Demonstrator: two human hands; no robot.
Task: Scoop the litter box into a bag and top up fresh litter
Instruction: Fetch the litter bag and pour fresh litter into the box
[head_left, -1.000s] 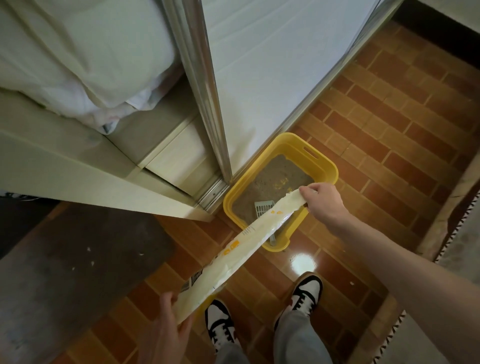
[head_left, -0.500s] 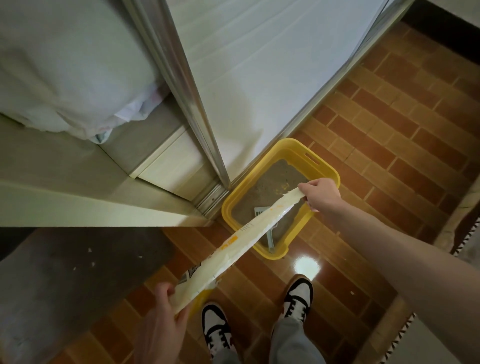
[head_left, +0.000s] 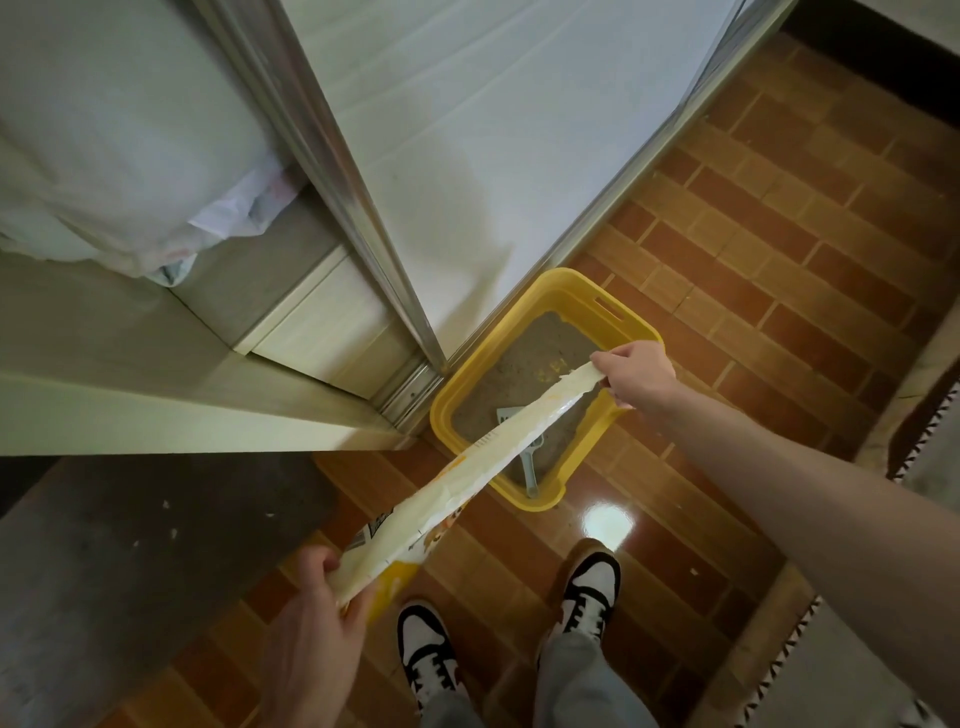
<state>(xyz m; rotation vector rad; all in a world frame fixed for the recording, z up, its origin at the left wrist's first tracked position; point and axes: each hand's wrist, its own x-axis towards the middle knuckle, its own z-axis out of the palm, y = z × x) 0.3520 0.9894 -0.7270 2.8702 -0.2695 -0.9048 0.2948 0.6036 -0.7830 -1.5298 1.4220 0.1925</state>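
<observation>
A yellow litter box (head_left: 613, 306) sits on the brick-pattern floor against a white sliding door, filled with grey-brown litter. A pale blue scoop (head_left: 532, 462) lies in its near end, partly hidden. Stretched above the box is a cream and yellow litter bag (head_left: 467, 478), flattened and slanting from lower left to upper right. My left hand (head_left: 311, 639) grips the bag's lower end. My right hand (head_left: 636, 371) pinches its upper end over the box's far right rim.
The door's metal frame (head_left: 363, 218) and a pale step (head_left: 182, 415) stand left of the box. A dark mat (head_left: 130, 571) covers the floor at lower left. My two shoes (head_left: 587, 587) stand just before the box. A patterned rug edge (head_left: 924, 431) lies at right.
The view has shifted slightly and the bag is a little higher and flatter. Both hands keep their hold on its ends over the box.
</observation>
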